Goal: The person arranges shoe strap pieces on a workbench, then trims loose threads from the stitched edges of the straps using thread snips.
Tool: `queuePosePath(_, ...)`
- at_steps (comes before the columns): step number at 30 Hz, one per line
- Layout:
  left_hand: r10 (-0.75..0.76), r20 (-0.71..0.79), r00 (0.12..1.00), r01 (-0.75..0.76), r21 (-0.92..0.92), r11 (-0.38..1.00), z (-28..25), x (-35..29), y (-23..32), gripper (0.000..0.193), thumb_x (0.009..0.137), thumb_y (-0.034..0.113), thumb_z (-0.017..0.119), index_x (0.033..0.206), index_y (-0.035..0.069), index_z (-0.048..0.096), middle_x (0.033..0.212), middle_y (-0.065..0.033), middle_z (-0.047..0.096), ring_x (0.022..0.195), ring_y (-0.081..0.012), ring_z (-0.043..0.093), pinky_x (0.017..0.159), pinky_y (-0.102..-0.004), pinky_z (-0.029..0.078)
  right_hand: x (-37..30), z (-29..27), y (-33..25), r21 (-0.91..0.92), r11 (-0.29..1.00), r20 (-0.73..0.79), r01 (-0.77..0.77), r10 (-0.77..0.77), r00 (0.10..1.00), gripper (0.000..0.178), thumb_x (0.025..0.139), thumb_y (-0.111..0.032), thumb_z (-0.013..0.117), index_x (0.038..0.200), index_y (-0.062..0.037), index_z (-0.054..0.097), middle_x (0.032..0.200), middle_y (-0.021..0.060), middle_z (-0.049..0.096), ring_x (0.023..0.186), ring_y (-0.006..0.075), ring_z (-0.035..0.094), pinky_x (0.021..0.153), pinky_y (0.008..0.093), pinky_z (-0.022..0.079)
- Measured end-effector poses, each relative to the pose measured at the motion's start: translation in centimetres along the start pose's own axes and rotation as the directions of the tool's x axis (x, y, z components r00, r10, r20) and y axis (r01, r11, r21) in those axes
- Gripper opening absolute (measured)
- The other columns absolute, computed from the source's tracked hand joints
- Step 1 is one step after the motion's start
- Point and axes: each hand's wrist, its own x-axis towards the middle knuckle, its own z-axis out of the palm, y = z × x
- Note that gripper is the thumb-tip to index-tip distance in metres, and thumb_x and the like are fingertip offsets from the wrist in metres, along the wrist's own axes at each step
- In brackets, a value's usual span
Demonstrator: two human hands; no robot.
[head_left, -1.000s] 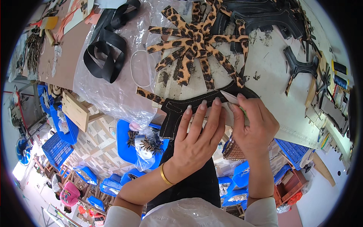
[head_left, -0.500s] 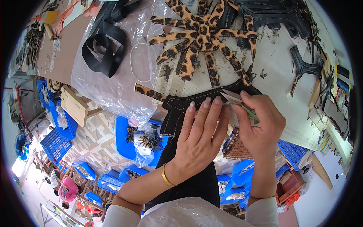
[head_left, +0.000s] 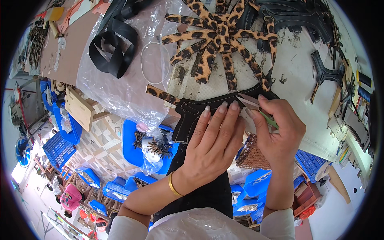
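Note:
A black stitched piece [head_left: 186,124], like a shoe upper, lies along the table's near edge with leopard-print straps [head_left: 223,32] fanning out beyond it. My left hand [head_left: 212,140] rests flat on the piece, fingers stretched forward and side by side. In my right hand [head_left: 282,130] is a pair of small scissors [head_left: 269,119] with a green handle. Its pale blades point left and away along the piece's upper edge, just beyond my left fingertips. My right thumb and fingers partly cover the handle. One short leopard strap [head_left: 162,94] sticks out from the piece's left end.
Clear plastic sheeting [head_left: 100,74] and a coiled black strip [head_left: 120,56] lie on the table to the left. More black stitched parts [head_left: 294,20] are piled at the far right. Below the edge stands a blue bin [head_left: 132,150] with leopard pieces; other people sit at lower left.
The table and the pieces on it have shifted slightly right in the picture, and both hands with them. My grip on the scissors stays; my left hand still lies on the black piece.

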Motion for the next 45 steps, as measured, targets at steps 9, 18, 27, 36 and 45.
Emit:
queuePosePath(9, 0.006, 0.005, 1.0, -0.006, 0.006, 1.0, 0.0, 0.0, -0.1, 0.041, 0.081, 0.014, 0.075, 0.121, 0.008, 0.066, 0.139, -0.0138, 0.059, 0.127, -0.0308, 0.056, 0.109, -0.0456, 0.045, 0.3, -0.2, 0.1, 0.014, 1.0, 0.015, -0.002, 0.002, 1.0, 0.02, 0.078, -0.004, 0.078, 0.097, -0.0023, 0.071, 0.08, 0.0089, 0.068, 0.066, 0.0251, 0.067, 0.057, 0.0322, 0.052)
queuePosePath(18, 0.006, 0.018, 1.0, -0.007, 0.024, 1.0, 0.0, -0.1, -0.1, 0.042, 0.081, 0.015, 0.076, 0.121, 0.009, 0.066, 0.139, -0.0134, 0.059, 0.128, -0.0307, 0.055, 0.109, -0.0455, 0.045, 0.7, -0.7, -0.6, -0.089, 0.995, 0.056, 0.034, -0.029, 0.998, 0.021, 0.078, -0.007, 0.077, 0.098, -0.0047, 0.072, 0.081, 0.006, 0.067, 0.065, 0.0242, 0.065, 0.055, 0.0332, 0.051)
queuePosePath(27, 0.025, 0.037, 0.999, -0.023, -0.034, 0.999, -0.5, 0.0, -0.6, 0.056, 0.078, 0.022, 0.078, 0.128, 0.006, 0.062, 0.14, -0.0143, 0.058, 0.13, -0.0321, 0.054, 0.111, -0.0459, 0.042, 0.2, 0.2, -0.2, 0.008, 0.996, 0.082, -0.085, 0.084, 0.993, 0.014, 0.081, -0.007, 0.075, 0.093, -0.005, 0.067, 0.082, 0.0072, 0.068, 0.067, 0.027, 0.067, 0.057, 0.0357, 0.052)
queuePosePath(36, -0.047, 0.025, 0.999, 0.046, 0.014, 0.999, -1.8, -0.3, -0.6, 0.06, 0.071, 0.015, 0.081, 0.126, 0.0, 0.064, 0.14, -0.0154, 0.056, 0.127, -0.0353, 0.053, 0.107, -0.0468, 0.043, 0.4, 0.5, -0.9, 0.01, 1.0, 0.062, 0.012, -0.012, 0.998, 0.019, 0.08, -0.008, 0.076, 0.097, -0.0035, 0.069, 0.082, 0.0078, 0.068, 0.067, 0.0265, 0.067, 0.057, 0.0344, 0.052)
queuePosePath(45, -0.019, 0.025, 1.0, 0.019, 0.01, 1.0, -1.8, -0.3, -1.4, 0.049, 0.074, 0.014, 0.078, 0.121, 0.0, 0.069, 0.137, -0.0118, 0.058, 0.125, -0.0306, 0.055, 0.105, -0.0449, 0.046, 0.6, 0.3, -0.6, 0.033, 0.999, 0.084, -0.005, 0.003, 0.996, 0.019, 0.079, -0.008, 0.077, 0.096, -0.0034, 0.071, 0.082, 0.0083, 0.069, 0.067, 0.0269, 0.066, 0.057, 0.0338, 0.051)
